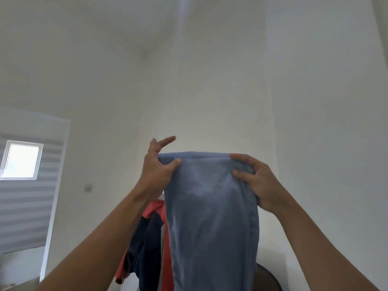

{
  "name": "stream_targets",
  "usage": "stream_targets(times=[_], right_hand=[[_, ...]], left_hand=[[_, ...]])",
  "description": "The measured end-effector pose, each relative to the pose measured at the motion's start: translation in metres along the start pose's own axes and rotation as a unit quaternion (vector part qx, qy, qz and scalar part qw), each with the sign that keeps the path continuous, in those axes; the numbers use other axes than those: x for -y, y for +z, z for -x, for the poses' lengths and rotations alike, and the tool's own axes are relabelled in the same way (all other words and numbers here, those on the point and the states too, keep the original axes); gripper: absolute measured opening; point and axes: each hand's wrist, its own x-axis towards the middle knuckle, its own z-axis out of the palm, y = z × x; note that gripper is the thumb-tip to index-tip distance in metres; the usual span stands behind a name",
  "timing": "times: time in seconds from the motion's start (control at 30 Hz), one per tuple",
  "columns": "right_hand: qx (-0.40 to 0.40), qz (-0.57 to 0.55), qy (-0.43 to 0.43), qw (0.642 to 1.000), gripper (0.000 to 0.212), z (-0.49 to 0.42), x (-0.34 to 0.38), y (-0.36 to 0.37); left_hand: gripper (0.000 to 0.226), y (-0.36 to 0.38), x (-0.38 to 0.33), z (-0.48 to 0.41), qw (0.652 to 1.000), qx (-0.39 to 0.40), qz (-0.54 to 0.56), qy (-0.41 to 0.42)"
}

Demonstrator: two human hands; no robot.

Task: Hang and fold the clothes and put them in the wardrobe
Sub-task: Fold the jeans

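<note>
- Our left grip [157, 175] pinches the top left corner of the blue cloth [212, 217]. The thumb lies on the near face, and one finger sticks out straight above the edge.
- Our right grip [256, 181] pinches the top right corner. Its thumb and curled fingers bunch the fabric there.
- The cloth's top edge is stretched between the two grips. We hold it up in front of us with both arms raised, and the rest hangs straight down below them, out of the bottom of the view.
- Just below the left grip, and partly hidden behind the cloth, hangs a red and navy garment [147, 238].
- Below the right grip, a dark round shape [269, 278] shows at the cloth's lower edge. We cannot tell what it is.
- Behind both grips is a white wall [210, 91].
- Left of the left grip, a small switch [88, 187] sits on the wall.
- Further left is a striped blind [23, 206], with a bright window [21, 160] showing at its upper part.
</note>
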Motion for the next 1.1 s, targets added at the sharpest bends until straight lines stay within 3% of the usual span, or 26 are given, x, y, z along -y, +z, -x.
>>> stream_targets(times=[0.07, 0.2, 0.37, 0.5, 0.6, 0.73, 0.8, 0.93, 1.0, 1.1], right_hand=[[-0.031, -0.018, 0.005, 0.999, 0.028, -0.003, 0.005, -0.001], [-0.03, -0.061, 0.013, 0.998, 0.036, -0.006, 0.005, 0.01], [-0.073, -0.103, 0.016, 0.992, 0.043, -0.014, -0.005, 0.022], [-0.076, -0.1, 0.011, 0.992, 0.046, -0.015, -0.006, 0.025], [-0.043, -0.052, 0.031, 0.997, 0.059, -0.012, -0.008, 0.013], [0.085, -0.047, 0.09, 0.991, 0.091, -0.006, -0.003, -0.011], [0.079, -0.021, 0.106, 0.991, 0.08, -0.006, 0.005, -0.017], [-0.017, -0.049, 0.11, 0.993, 0.042, -0.007, 0.002, -0.014], [0.011, -0.049, 0.12, 0.992, 0.049, -0.005, -0.003, -0.012], [0.1, 0.08, 0.13, 0.983, 0.08, -0.006, -0.005, -0.01]], left_hand=[[0.057, -0.006, 0.002, -0.003, 0.999, 0.02, -0.032, 0.006], [0.053, -0.004, 0.011, -0.005, 1.0, 0.008, 0.002, 0.002], [0.093, 0.012, 0.027, 0.03, 0.994, 0.054, 0.09, -0.031], [0.107, 0.027, 0.047, 0.057, 0.996, 0.066, 0.063, -0.007], [0.099, 0.027, 0.049, 0.048, 0.995, 0.022, 0.101, -0.016], [0.073, 0.022, 0.034, 0.029, 0.996, -0.028, 0.088, 0.005], [0.063, 0.023, 0.023, 0.024, 0.994, -0.05, 0.091, 0.014], [0.053, 0.029, 0.02, 0.019, 0.993, -0.079, 0.093, 0.004], [0.05, 0.031, 0.016, 0.017, 0.991, -0.105, 0.087, 0.012], [0.046, 0.03, 0.013, 0.017, 0.987, -0.144, 0.075, 0.013]])
